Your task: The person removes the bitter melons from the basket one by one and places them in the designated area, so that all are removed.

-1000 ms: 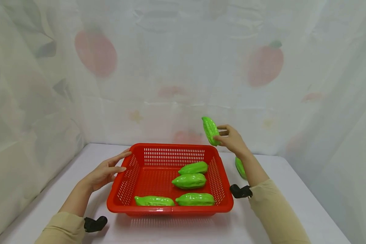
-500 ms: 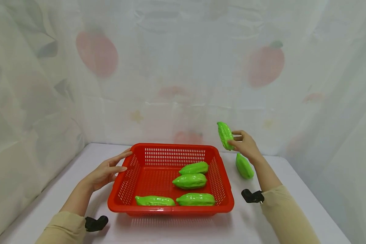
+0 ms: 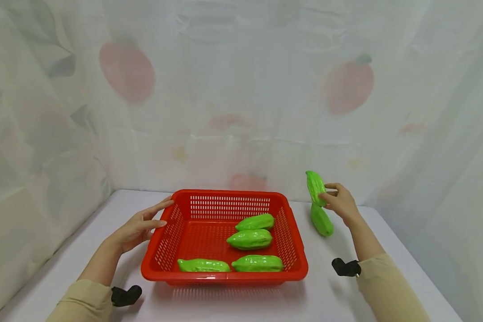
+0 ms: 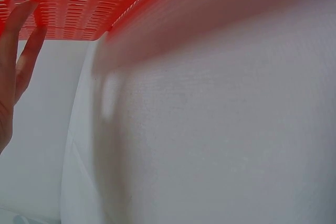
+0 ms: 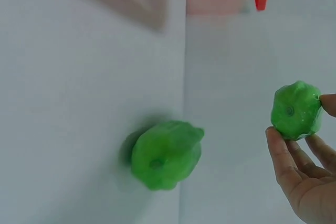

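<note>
as my right hand (image 3: 341, 202) is pinching a green gourd (image 3: 315, 185) at its left, i'm seeing that gourd leaning left from upright, higher than the loose gourd (image 3: 322, 220) right of the red basket (image 3: 225, 276); my straight-fingered left hand (image 3: 137, 228) is touching the left rim.

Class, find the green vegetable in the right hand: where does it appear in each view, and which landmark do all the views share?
Head: the held vegetable is right of centre, slightly below mid-height, in the right hand.
Left wrist: not in this picture.
Right wrist: near the right edge, about mid-height, in the fingers.
Shared landmark: the basket, low centre, top left and top, respectively.
</note>
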Action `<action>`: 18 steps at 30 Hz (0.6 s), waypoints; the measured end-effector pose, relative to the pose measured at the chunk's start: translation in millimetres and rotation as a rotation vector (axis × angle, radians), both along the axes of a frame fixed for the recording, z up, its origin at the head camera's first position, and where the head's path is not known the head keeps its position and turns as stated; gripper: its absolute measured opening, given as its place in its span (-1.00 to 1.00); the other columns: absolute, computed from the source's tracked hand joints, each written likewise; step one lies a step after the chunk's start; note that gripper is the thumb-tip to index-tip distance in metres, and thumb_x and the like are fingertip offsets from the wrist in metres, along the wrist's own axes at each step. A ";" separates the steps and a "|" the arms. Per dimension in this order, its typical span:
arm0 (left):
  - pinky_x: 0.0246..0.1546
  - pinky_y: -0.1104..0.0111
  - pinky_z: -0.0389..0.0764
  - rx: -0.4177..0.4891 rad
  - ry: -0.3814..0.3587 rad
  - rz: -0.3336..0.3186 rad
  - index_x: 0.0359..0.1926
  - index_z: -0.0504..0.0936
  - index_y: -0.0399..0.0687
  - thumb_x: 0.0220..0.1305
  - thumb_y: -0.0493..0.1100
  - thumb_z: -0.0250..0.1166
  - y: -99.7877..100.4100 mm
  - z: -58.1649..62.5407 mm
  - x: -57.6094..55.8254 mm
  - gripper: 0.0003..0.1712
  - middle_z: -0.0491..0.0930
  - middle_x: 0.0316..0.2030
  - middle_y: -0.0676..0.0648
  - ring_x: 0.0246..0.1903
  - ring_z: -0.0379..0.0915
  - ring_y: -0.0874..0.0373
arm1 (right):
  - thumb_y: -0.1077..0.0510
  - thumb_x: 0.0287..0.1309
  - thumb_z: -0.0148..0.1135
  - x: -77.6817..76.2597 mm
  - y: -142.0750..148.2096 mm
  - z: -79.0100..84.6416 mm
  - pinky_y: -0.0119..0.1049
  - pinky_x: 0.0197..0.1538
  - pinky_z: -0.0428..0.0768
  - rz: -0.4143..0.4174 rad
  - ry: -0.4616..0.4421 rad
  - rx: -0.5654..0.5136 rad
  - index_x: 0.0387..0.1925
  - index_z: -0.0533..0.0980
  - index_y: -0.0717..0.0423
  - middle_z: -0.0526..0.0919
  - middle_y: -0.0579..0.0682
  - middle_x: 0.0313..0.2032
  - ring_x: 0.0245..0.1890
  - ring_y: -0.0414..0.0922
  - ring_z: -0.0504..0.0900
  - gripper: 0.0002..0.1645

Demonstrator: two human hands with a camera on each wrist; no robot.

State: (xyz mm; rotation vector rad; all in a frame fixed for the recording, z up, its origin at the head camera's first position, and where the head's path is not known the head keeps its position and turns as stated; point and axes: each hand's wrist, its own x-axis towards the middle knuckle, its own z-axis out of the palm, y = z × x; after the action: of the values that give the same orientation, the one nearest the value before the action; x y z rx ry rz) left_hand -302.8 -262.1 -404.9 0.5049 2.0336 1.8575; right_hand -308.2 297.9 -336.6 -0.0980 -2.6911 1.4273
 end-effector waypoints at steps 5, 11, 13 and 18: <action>-0.05 0.24 0.73 -0.001 0.001 0.002 0.56 -0.02 0.08 0.42 -0.21 0.10 0.1 0.1 -1.0 -0.21 -0.36 0.61 -0.08 0.06 0.56 0.31 | 0.03 0.38 0.07 2.0 15.3 -9.3 -0.33 0.05 0.71 -0.037 -0.006 0.008 0.45 0.11 0.32 0.39 0.43 0.31 0.14 0.10 0.60 -0.23; -0.05 0.24 0.73 0.009 -0.004 0.005 0.56 0.00 0.10 0.42 -0.21 0.11 0.6 -0.1 -1.1 -0.22 -0.35 0.61 -0.08 0.06 0.56 0.31 | 0.06 0.39 0.03 4.8 30.6 -19.0 -0.36 -0.02 0.73 -0.080 -0.021 -0.002 0.45 0.09 0.39 0.36 0.49 0.31 0.14 0.14 0.60 -0.23; -0.04 0.25 0.73 0.014 -0.004 -0.002 0.56 0.00 0.09 0.43 -0.21 0.10 0.4 -0.4 -1.0 -0.22 -0.35 0.61 -0.07 0.07 0.56 0.31 | 0.06 0.39 0.03 6.1 34.5 -22.5 -0.38 -0.04 0.73 -0.100 -0.040 -0.003 0.45 0.07 0.39 0.34 0.49 0.32 0.14 0.17 0.59 -0.23; -0.04 0.26 0.74 0.022 0.000 -0.018 0.56 0.00 0.05 0.43 -0.22 0.08 -1.0 -1.4 -1.2 -0.24 -0.37 0.61 -0.07 0.08 0.54 0.31 | 0.04 0.40 0.01 8.3 43.0 -32.5 -0.38 -0.06 0.73 -0.139 -0.079 0.009 0.46 0.05 0.39 0.30 0.50 0.34 0.20 0.26 0.53 -0.21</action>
State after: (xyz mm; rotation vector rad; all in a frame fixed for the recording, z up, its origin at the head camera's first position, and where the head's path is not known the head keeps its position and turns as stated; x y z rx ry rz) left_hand -304.0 -263.1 -406.3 0.5275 2.0041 1.8720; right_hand -299.9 340.9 -369.1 -0.3407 -2.6922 1.3987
